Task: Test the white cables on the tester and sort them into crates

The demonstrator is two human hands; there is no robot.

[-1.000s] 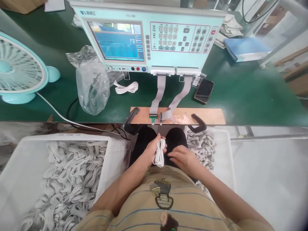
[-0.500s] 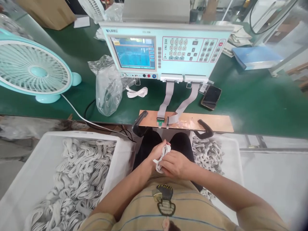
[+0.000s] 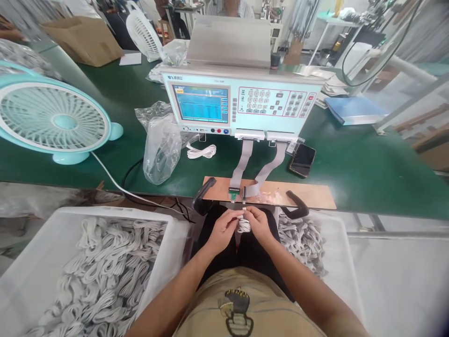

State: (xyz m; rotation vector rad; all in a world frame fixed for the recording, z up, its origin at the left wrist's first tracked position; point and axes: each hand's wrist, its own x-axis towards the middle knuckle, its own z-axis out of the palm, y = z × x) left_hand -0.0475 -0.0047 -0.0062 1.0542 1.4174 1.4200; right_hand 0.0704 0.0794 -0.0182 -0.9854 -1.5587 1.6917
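A coiled white cable hangs between my two hands, just below the front edge of the wooden board. My left hand pinches the cable's upper part from the left. From the right, my right hand grips the cable near its end, close beneath the connector of the right ribbon cable. Whether the cable end touches that connector I cannot tell. Beside it on the board sits a small green circuit board joined to the left ribbon cable.
Both ribbon cables run up to a tester with a lit screen. Black clamps hold the board. Bins of coiled cables flank my legs. A phone, plastic bag, fan and another coil are on the table.
Both hands have moved forward to the board's edge with the coiled cable, which now hangs down between them. The camera view has tilted up, showing more of the room behind.
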